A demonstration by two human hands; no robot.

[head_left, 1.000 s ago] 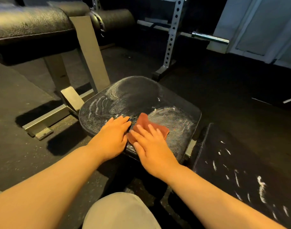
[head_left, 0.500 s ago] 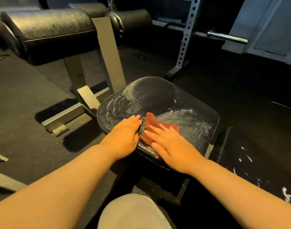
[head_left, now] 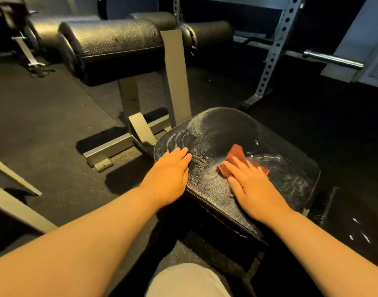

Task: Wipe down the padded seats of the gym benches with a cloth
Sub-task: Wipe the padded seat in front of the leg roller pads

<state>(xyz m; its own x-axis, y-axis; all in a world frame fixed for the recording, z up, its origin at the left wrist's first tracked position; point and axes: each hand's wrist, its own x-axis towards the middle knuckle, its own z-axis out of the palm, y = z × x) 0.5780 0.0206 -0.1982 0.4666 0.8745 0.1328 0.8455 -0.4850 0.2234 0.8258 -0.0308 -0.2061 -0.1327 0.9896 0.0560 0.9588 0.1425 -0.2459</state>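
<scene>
Right hand (head_left: 251,189) flat on cloth (head_left: 237,156), left hand (head_left: 170,174) flat on seat (head_left: 226,129)

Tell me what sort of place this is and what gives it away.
Most likely a gym or weight room. A padded bench seat sits low over dark rubber flooring, thick black roller pads stand on a steel frame behind it, and a perforated rack upright carries a barbell end.

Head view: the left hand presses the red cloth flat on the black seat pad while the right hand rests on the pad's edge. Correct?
Not quite: the hands are swapped. In the head view the right hand presses the red cloth flat on the black seat pad, while the left hand rests on the pad's edge.
</scene>
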